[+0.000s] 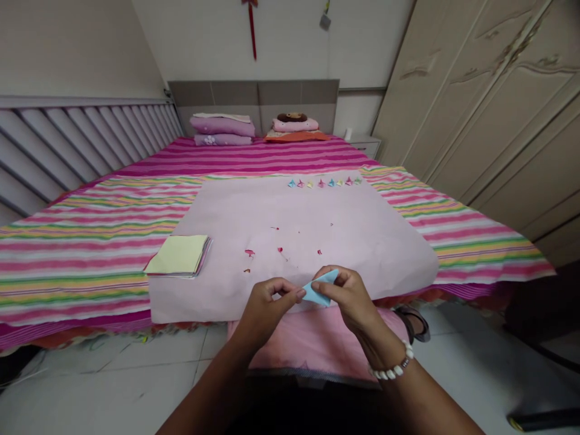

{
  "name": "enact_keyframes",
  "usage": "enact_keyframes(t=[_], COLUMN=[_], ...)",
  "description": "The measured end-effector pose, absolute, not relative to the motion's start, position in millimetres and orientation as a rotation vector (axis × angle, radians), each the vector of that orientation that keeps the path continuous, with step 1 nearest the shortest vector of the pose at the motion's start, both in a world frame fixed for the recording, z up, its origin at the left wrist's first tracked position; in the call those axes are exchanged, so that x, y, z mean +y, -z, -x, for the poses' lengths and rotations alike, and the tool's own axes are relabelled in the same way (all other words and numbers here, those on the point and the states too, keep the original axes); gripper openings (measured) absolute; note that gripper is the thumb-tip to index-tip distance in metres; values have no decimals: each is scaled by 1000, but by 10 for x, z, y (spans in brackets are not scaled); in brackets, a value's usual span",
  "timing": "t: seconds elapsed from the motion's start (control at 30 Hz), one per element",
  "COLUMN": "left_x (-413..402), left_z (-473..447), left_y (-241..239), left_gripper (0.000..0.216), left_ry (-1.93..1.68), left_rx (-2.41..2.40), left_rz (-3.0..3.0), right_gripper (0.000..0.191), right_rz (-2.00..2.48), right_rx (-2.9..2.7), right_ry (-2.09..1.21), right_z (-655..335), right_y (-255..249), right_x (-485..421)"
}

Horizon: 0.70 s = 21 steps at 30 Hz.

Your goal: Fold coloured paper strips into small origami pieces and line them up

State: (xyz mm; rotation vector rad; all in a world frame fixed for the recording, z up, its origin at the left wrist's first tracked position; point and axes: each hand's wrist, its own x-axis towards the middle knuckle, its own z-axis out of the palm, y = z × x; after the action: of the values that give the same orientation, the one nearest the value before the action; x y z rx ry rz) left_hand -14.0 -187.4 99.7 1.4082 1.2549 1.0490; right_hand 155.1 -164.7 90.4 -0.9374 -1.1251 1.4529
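A piece of light-blue folded paper (322, 290) is held up between both hands, just above the front edge of the pale sheet (217, 211). My left hand (274, 299) pinches its left corner between thumb and forefinger. My right hand (343, 291), with a beaded bracelet at the wrist, grips the other end, thumb on the near face and fingers behind. The paper looks roughly triangular; its far side is hidden by the fingers. To the left lies a stack of coloured paper (178, 255) with a yellow piece on top.
Several small folded paper figures (321, 183) in blue, pink, yellow and green stand in a row at the sheet's far edge. Small red marks (280, 249) dot its middle. A striped bedspread (90, 235) surrounds it. Below my hands is pink cloth (312, 344). Wardrobe doors (498, 115) rise on the right.
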Motion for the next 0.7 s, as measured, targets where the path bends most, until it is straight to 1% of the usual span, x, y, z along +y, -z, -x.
enact_keyframes(t=[0.13, 0.23, 0.33, 0.47, 0.57, 0.7], left_x=[-1832, -1826, -1854, -1873, -1849, -1811], left_z=[180, 130, 9, -96, -50, 90], left_y=[-927, -859, -796, -735, -724, -736], left_gripper=[19, 18, 31, 16, 16, 19], left_ry=[-1136, -1227, -1165, -1162, -1192, -1174], left_rx=[1252, 1172, 929, 799, 824, 942], left_rz=[-1374, -1088, -849, -728, -743, -872], right_gripper=[11, 8, 4, 3, 4, 28], right_rz=[976, 959, 904, 870, 838, 795], right_rx=[-1056, -1028, -1100, -1131, -1213, -1218], right_ry=[-1308, -1134, -1038, -1037, -1134, -1277], right_z=[-1574, -1552, -1478, -1393, -1406, -1457], right_y=[-913, -893, -858, -810, -797, -827], right_x=[-1634, -1637, -1670, -1738, -1773, -1783])
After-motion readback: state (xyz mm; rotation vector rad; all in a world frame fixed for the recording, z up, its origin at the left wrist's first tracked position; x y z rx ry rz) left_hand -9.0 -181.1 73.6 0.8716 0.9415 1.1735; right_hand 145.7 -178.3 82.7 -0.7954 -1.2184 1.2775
